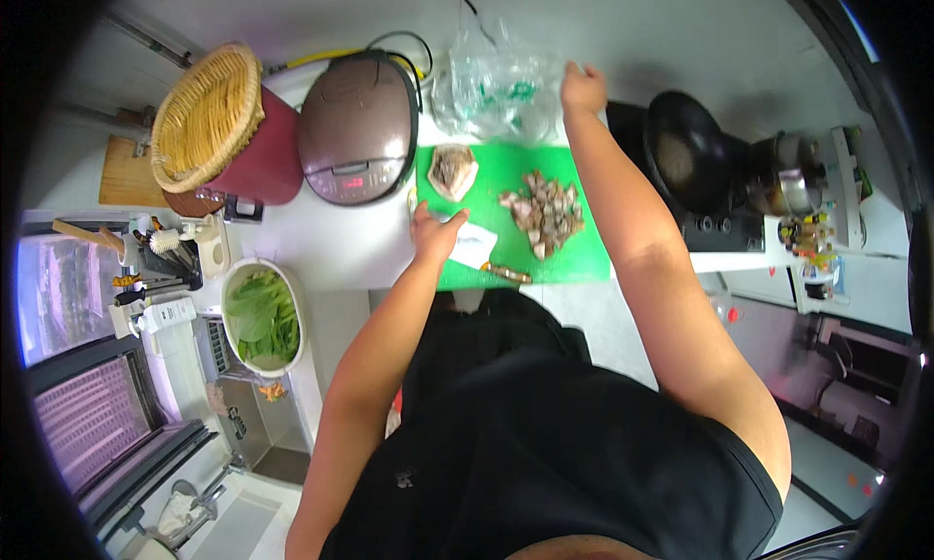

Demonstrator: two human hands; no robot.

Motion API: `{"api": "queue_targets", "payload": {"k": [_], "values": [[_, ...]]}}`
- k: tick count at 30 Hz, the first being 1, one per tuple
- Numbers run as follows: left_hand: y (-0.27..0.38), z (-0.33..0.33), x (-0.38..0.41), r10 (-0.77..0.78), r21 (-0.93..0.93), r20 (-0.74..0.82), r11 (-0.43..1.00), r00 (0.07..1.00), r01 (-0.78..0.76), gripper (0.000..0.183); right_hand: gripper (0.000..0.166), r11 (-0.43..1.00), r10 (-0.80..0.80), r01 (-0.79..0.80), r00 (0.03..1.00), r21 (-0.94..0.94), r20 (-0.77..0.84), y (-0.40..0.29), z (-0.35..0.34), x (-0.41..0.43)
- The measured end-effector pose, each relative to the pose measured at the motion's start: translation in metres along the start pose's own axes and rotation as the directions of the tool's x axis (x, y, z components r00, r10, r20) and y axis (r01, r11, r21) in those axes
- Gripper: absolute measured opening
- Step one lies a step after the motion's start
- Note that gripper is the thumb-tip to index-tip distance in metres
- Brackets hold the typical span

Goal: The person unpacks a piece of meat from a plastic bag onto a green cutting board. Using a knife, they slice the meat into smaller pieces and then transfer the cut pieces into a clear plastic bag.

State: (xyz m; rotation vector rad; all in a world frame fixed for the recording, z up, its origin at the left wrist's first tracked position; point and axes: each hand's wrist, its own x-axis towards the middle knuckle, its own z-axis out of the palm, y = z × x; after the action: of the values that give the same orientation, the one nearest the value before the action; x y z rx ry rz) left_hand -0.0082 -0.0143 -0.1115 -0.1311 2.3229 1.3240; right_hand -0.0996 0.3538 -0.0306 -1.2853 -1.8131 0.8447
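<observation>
My left hand (pixel 435 233) is over the left edge of a green cutting board (pixel 481 274), thumb and fingers apart, beside the blade of a cleaver (pixel 474 245) lying flat. The cleaver's brown handle points to the lower right. Above the hand lies a large piece of meat (pixel 453 172). On the board's right half is a pile of chopped meat pieces (pixel 543 211). My right hand (pixel 584 87) is beyond the board, at the right edge of clear plastic bags (pixel 503 85) with green print; its fingers are curled, and whether they grip anything is unclear.
A rice cooker (pixel 359 129) and a maroon bin with a woven basket (pixel 208 118) stand at the left. A white basin of leafy greens (pixel 263 318) is near the sink (pixel 270 429). A black wok (pixel 686 151) and a pot (pixel 784 177) sit on the stove at the right.
</observation>
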Motion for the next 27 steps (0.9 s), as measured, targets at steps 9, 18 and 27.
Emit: {"api": "queue_targets", "payload": {"k": [9, 18, 27], "values": [[0.077, 0.030, 0.073, 0.140, 0.453, 0.100, 0.875, 0.985, -0.170, 0.106, 0.062, 0.917, 0.265, -0.397, 0.683, 0.042, 0.681, 0.020, -0.001, 0.065], [0.039, 0.042, 0.113, 0.070, 0.094, 0.043, 0.993, 0.997, -0.074, 0.099, 0.018, 0.971, -0.175, -0.009, 0.651, 0.237, 0.739, -0.022, -0.061, 0.025], [0.047, 0.045, 0.103, -0.222, -0.413, 0.339, 0.838, 0.914, 0.357, 0.055, 0.024, 0.753, -0.610, 0.619, 0.528, 0.225, 0.591, -0.015, -0.083, 0.022]]}}
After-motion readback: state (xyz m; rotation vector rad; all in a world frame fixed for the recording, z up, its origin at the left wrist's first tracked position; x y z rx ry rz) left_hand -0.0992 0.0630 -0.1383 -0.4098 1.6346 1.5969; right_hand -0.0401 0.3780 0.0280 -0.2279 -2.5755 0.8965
